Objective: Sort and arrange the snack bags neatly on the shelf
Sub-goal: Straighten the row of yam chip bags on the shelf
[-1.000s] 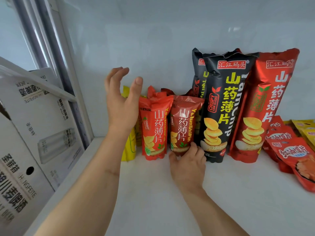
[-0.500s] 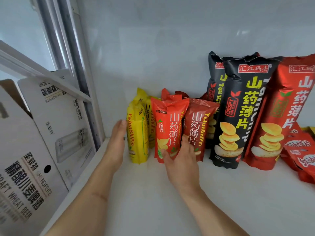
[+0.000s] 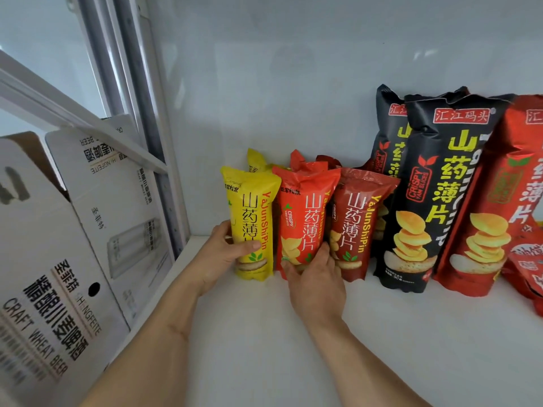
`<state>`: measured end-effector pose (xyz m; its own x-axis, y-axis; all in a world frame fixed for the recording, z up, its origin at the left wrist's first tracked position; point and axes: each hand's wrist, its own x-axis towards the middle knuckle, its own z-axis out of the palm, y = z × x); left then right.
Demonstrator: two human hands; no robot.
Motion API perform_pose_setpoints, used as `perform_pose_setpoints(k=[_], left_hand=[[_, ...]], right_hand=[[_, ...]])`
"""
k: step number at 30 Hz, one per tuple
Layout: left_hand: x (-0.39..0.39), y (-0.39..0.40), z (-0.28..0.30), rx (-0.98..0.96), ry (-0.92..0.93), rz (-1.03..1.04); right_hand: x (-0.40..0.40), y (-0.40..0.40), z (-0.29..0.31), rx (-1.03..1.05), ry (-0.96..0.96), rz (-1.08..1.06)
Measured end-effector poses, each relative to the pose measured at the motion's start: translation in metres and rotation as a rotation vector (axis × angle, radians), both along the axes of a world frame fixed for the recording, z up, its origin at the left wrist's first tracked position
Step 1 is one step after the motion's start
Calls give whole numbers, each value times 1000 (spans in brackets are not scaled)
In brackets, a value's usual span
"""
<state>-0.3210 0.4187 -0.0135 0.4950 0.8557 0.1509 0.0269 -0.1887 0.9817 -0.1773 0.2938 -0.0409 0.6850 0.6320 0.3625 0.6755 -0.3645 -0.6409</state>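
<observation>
The left hand (image 3: 219, 254) curls its fingers around a small yellow snack bag (image 3: 253, 221) standing on the white shelf (image 3: 293, 342), while the right hand (image 3: 314, 274) grips the small bright red snack bag (image 3: 302, 212) touching it.

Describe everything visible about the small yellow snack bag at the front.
The small yellow snack bag is a glossy, puffed packet with a crimped top, white Chinese characters, red "YaJunShiPin" lettering and a chip picture near its base. It stands upright on the white shelf, leftmost in the front row, against the small orange-red bag. The left hand grips its lower half, thumb across the front.
</observation>
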Motion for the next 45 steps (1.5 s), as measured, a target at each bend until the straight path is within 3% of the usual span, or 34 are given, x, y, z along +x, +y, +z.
perform_pose_setpoints(k=[5,8,11,16,26,45], left_hand=[[4,1,-3,71,84,83],[1,0,0,68,98,-6],[1,3,12,24,-79,-33],[13,31,52,-115,-388,90],[41,59,64,-166,-175,-17],[36,71,59,-87,-286,-61]], right_hand=[[-1,-1,-3,2,-13,-25],[0,-3,-5,4,1,-15],[0,-5,-6,6,23,-8],[2,-5,-9,9,74,-7],[4,-5,-9,8,108,8],[5,-5,-6,-20,145,26]])
